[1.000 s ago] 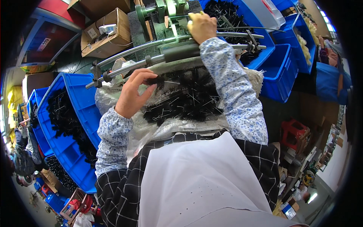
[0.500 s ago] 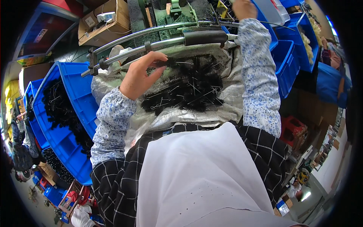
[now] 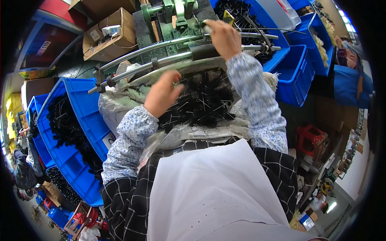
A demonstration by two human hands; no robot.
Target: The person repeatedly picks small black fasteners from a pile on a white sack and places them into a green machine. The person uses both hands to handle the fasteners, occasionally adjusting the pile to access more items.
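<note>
Black bristle brushes (image 3: 203, 102) lie heaped on a white woven sack (image 3: 120, 106) at the picture's centre, just below two curved metal rails (image 3: 161, 52). The left hand (image 3: 163, 94) rests on the heap's ten o'clock edge, fingers curled down into the brushes; whether it grips one I cannot tell. The right hand (image 3: 223, 38) is up at twelve o'clock, closed on a small brush end (image 3: 206, 27) at the green machine (image 3: 177, 8).

At eleven o'clock sits an open cardboard box (image 3: 110, 38) holding a small white device, with a white label on its side. A white tag (image 3: 108, 140) is stuck on the blue crate (image 3: 76, 132) at nine o'clock, which holds more black brushes. Blue bins (image 3: 295, 74) stand at two o'clock, a red stool (image 3: 311, 138) at three. A black sleeve on the lower rail lies between the heap and the machine.

Compared with half a second ago, the right hand has come back into view from the top edge and now sits at the machine, while the left hand has slid from the rail side down onto the heap.
</note>
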